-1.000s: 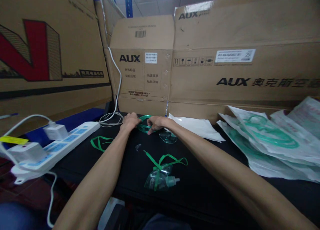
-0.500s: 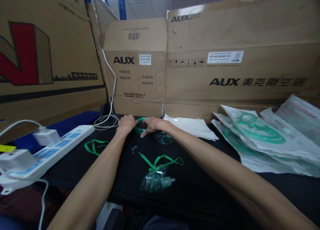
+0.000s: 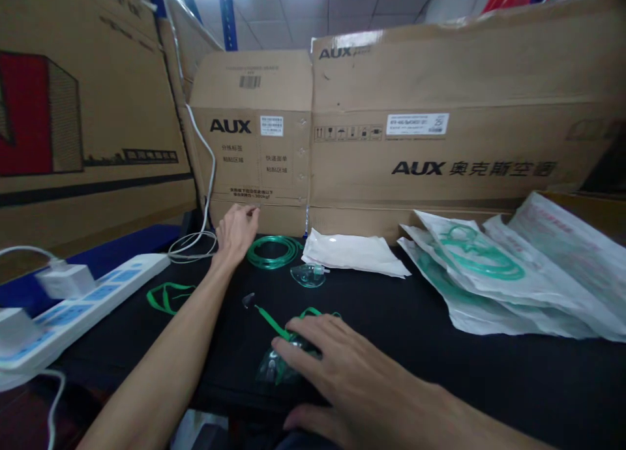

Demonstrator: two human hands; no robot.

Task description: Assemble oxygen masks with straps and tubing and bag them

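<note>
My right hand (image 3: 342,372) reaches over the near oxygen mask (image 3: 270,365), its fingers apart and covering much of the clear shell; whether they touch it I cannot tell. A green elastic strap (image 3: 271,322) runs from that mask. My left hand (image 3: 236,231) is raised at the back left with fingers curled together; what they hold, if anything, is hidden. Just right of it lies a coil of green tubing (image 3: 274,253). A smaller clear mask piece (image 3: 308,276) rests in front of the coil. Between the hands sits a small clear piece (image 3: 248,300).
Loose green straps (image 3: 169,298) lie left of my left forearm. A white power strip (image 3: 92,300) with plugs and cables runs along the left. A white pouch (image 3: 355,253) lies at the back; packaged tubing bags (image 3: 482,254) are piled right. Cardboard boxes (image 3: 415,195) wall the back.
My right hand has left the tubing coil and come down to the near mask. My left hand has lifted slightly off the coil, which now lies uncovered. The view has shifted a little.
</note>
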